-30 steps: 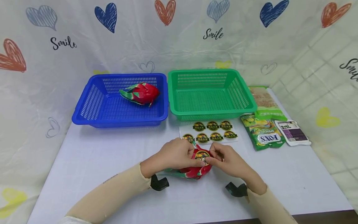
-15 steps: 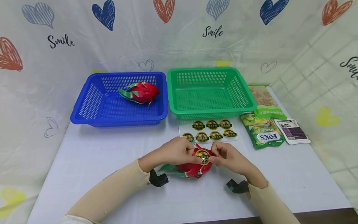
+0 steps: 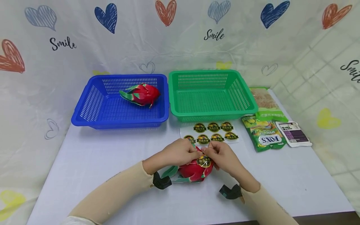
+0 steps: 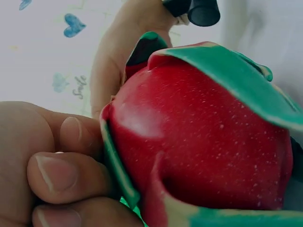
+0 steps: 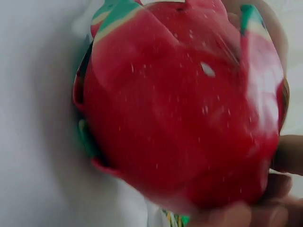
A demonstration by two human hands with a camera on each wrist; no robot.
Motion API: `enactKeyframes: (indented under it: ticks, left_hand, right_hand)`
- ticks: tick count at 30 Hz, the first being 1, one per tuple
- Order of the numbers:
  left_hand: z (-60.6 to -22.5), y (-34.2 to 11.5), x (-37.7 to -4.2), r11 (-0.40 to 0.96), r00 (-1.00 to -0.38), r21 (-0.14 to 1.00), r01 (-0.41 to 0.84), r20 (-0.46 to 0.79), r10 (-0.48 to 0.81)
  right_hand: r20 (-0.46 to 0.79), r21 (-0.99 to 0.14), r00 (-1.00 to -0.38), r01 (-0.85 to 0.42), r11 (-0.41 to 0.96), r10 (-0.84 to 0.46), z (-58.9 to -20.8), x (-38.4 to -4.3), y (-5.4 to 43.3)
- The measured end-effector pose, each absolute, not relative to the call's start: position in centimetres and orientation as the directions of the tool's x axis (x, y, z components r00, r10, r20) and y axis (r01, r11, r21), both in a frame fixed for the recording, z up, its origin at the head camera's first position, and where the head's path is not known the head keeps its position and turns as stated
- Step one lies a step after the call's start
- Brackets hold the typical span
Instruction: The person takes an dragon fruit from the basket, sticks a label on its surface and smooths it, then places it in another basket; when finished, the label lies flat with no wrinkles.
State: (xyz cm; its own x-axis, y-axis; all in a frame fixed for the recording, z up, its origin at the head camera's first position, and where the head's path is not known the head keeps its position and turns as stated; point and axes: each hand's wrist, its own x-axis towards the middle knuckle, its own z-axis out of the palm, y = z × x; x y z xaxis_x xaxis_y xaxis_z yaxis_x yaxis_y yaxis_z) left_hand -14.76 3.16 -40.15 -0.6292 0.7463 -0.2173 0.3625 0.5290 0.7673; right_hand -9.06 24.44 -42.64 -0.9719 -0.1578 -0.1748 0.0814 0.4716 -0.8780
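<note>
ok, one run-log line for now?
left hand: on dragon fruit | right hand: on dragon fruit | round sticker: on that fruit | second fruit: in blue basket

Free table [image 3: 123, 148] beside left hand [image 3: 181, 153], basket [image 3: 123, 123] beyond

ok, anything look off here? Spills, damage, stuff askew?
No spill or damage visible. Mildly untidy: the FOX'S packet lies askew, partly under the brown-and-green bag. The sticker sheet has a gap at the left of its far row; a similar sticker sits on the nearer dragon fruit, so probably nothing odd there.
</note>
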Motion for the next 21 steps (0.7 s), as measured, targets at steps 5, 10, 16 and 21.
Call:
enactKeyframes:
  ticks: [5,10,16,21]
  left_hand:
    - [-40.3,3.0,-14.8,0.527,-0.630,0.763,0.374,-0.207,0.748]
    - [-40.8,2.9,-15.2,0.503,-0.632,0.765,0.402,-0.166,0.757]
    - [-41.5,2.1,-14.8,0.474,-0.682,0.764,0.437,-0.062,0.728]
    - [-42.0,1.0,-14.1,0.508,-0.771,0.748,0.428,0.010,0.636]
  right_hand:
    - [-0.146,-0.904,-0.970,0.052,0.424,-0.192,-42.9,-8.6,24.9]
    - [-0.106,-0.943,-0.965,0.021,0.332,-0.239,-43.2,-8.1,25.7]
    - [-0.055,-0.964,-0.943,-0.034,0.262,-0.327,-43.6,-7.9,26.6]
    - [-0.064,-0.974,-0.942,-0.012,0.224,-0.329,-43.8,-7.6,27.1]
